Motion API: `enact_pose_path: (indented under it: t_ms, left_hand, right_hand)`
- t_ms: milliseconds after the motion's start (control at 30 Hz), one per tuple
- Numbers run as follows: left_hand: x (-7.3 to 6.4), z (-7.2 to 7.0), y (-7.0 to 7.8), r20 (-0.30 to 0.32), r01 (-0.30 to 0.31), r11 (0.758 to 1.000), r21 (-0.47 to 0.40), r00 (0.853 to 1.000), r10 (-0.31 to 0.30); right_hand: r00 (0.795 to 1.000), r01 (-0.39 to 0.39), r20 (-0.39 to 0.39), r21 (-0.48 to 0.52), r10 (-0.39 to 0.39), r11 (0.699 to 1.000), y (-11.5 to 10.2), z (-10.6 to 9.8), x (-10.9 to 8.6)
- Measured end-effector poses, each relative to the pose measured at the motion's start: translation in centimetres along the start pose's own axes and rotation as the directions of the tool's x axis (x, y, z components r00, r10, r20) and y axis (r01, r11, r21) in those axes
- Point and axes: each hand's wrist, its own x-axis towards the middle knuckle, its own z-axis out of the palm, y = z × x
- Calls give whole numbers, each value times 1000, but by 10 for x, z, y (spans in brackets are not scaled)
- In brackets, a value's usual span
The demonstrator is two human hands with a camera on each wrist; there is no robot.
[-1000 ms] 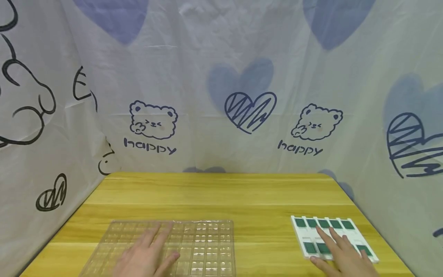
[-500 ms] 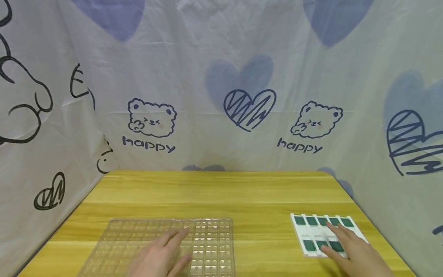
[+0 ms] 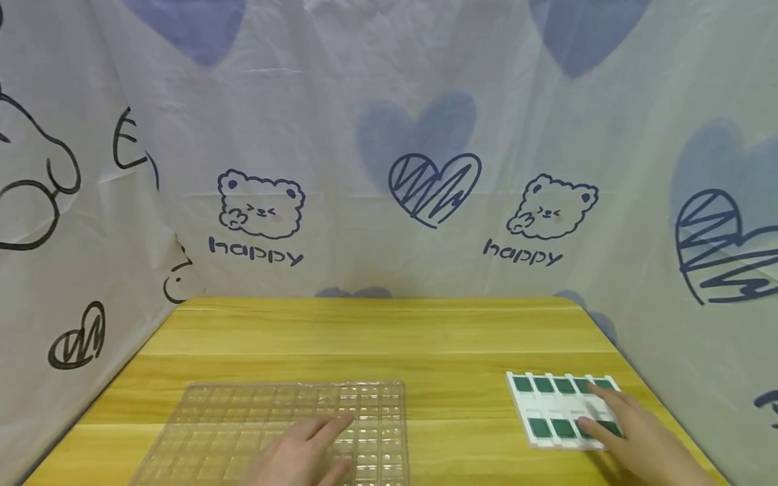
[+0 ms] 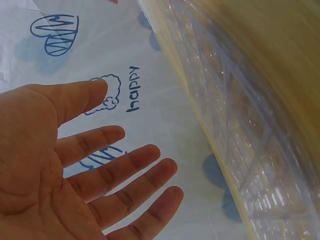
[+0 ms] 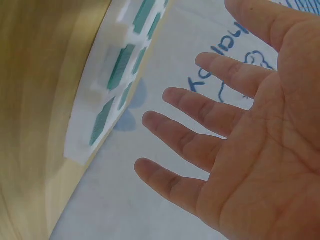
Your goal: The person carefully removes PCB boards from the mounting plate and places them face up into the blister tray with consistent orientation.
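Note:
A clear plastic tray (image 3: 206,432) divided into many small square compartments lies at the left front of the table. My left hand (image 3: 300,452) hovers over its middle, fingers spread and holding nothing; the left wrist view shows the bare palm (image 4: 30,175) beside the tray (image 4: 240,130). To the right lies a white rack (image 3: 547,403) with two rows of dark green rectangular pieces (image 3: 539,428). Above the rack's right side is my right hand (image 3: 644,432), its fingers extended and the palm bare in the right wrist view. That hand hides part of the front row.
The wooden table (image 3: 389,337) has a bare strip between tray and rack and another along its back. White cloth (image 3: 352,250) printed with hearts and bears hangs behind the table and along both sides.
My left hand has moved right across the clear tray. The right hand has shifted right over the white rack, uncovering more green pieces. The head view has turned slightly.

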Motion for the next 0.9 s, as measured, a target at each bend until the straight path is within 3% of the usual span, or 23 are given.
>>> enact_pose_path:
  t_ms: [133, 267, 433, 600, 900]
  left_hand:
    - [1, 3, 1, 15, -25, 1000, -4, 1000, 25]
    - [0, 8, -1, -13, -79, 997, -2, 997, 79]
    - [-1, 12, -2, -22, -117, 993, -25, 993, 117]
    - [-1, 15, -3, -27, -179, 983, -39, 984, 178]
    - [-2, 19, -5, -73, -232, 973, -23, 971, 229]
  right_hand:
    - [1000, -8, 16, 20, 7, 1000, 9, -1, 6]
    - [999, -24, 28, 17, 23, 1000, 15, -1, 11]
    - [1000, -14, -1, -14, 14, 1000, 23, 2, 16]
    - [1000, -3, 0, -19, 3, 1000, 31, 3, 19]
    - [1000, 20, 14, -37, -19, 999, 40, 4, 24]
